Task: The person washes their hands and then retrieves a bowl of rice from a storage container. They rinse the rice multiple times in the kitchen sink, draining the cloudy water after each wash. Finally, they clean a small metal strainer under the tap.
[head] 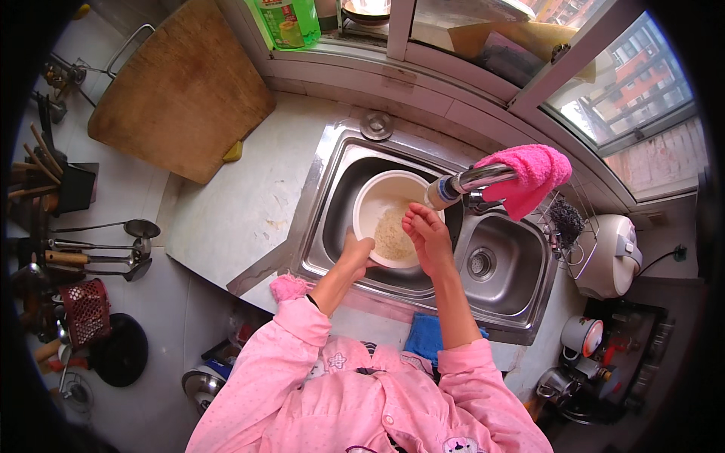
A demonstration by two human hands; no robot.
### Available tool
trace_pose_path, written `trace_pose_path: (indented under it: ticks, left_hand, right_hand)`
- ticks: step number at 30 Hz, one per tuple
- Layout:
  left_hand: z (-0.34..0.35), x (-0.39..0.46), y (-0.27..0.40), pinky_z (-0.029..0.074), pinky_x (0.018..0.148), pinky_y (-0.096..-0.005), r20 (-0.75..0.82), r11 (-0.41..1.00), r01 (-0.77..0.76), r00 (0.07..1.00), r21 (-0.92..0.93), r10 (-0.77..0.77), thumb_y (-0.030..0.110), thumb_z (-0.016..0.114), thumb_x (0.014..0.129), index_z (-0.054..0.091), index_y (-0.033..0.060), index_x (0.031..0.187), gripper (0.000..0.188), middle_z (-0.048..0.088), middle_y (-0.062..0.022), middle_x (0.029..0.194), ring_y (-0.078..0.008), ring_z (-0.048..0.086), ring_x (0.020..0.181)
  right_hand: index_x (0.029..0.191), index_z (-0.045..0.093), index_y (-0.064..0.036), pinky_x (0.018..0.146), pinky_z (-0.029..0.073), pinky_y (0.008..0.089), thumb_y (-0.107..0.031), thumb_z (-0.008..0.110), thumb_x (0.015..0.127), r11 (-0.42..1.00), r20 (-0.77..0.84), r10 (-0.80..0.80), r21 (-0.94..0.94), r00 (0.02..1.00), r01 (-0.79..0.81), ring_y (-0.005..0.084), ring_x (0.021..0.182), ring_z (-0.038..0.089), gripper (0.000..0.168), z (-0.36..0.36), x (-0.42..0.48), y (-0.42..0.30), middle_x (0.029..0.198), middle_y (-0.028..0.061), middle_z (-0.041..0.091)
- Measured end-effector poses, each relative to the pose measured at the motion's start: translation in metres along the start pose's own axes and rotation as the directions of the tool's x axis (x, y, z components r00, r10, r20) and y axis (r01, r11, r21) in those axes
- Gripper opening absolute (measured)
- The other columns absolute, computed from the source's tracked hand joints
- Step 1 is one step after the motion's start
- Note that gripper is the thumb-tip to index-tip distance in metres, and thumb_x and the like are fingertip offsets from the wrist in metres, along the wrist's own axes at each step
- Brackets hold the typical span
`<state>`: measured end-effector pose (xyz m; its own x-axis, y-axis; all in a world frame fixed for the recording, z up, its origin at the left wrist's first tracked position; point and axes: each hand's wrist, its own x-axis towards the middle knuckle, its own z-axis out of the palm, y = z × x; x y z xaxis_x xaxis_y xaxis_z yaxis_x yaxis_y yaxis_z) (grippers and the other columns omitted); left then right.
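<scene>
A round white pot (380, 193) sits in the larger basin of the stainless steel double sink (335, 223). Pale rice grains (392, 238) cover part of its bottom. My left hand (358, 253) grips the pot's rim at its lower left. Over the right side of the pot, my right hand (429, 233) has its fingers curled, just below the faucet outlet (442, 193). Whether anything is inside those fingers is hidden. No running water can be made out.
A pink cloth (535, 170) drapes the faucet. The smaller basin has a drain strainer (481, 264). A wooden cutting board (181, 90) leans at the left. A white rice cooker (609, 255) and a stove (628, 351) stand right. A blue cloth (425, 334) lies at the counter's front.
</scene>
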<state>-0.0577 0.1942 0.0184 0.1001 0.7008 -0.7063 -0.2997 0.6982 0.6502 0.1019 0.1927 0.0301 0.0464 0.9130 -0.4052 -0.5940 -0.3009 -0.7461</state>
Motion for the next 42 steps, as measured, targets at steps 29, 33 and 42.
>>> trace_pose_path:
  ticks: [29,33,42]
  left_hand:
    - [0.008,0.003,0.013,0.059,0.059,-0.0504,0.044,1.000,-0.025,0.999,0.013,0.024,-0.009,0.042,0.070,0.029,-0.0030,0.130,0.062,0.050,-0.0255,0.114,-0.0399,0.062,0.092]
    - [0.007,0.001,0.014,0.060,0.058,-0.0479,0.030,0.998,-0.053,0.998,0.025,0.053,-0.009,0.042,0.069,0.028,-0.0016,0.131,0.064,0.051,-0.0250,0.114,-0.0388,0.063,0.091]
    - [0.005,0.005,0.017,0.059,0.058,-0.0489,-0.021,0.994,-0.110,0.994,0.028,0.111,-0.009,0.042,0.069,0.026,0.0003,0.132,0.066,0.051,-0.0245,0.114,-0.0393,0.062,0.092]
  right_hand:
    - [0.093,0.055,0.000,0.074,0.043,0.0411,-0.004,0.059,0.078,-0.568,0.596,-0.664,-0.795,0.451,0.215,0.0308,0.084,0.055,0.016,-0.103,0.104,-0.062,0.090,0.0137,0.058]
    - [0.091,0.057,-0.001,0.075,0.043,0.0412,-0.005,0.060,0.077,-0.586,0.634,-0.658,-0.770,0.406,0.253,0.0299,0.085,0.055,0.015,-0.112,0.113,-0.059,0.090,0.0129,0.058]
    - [0.092,0.056,0.002,0.078,0.041,0.0457,-0.014,0.056,0.081,-0.723,0.674,-0.583,-0.685,0.454,0.088,0.0335,0.088,0.054,0.020,-0.110,0.105,-0.052,0.092,0.0176,0.057]
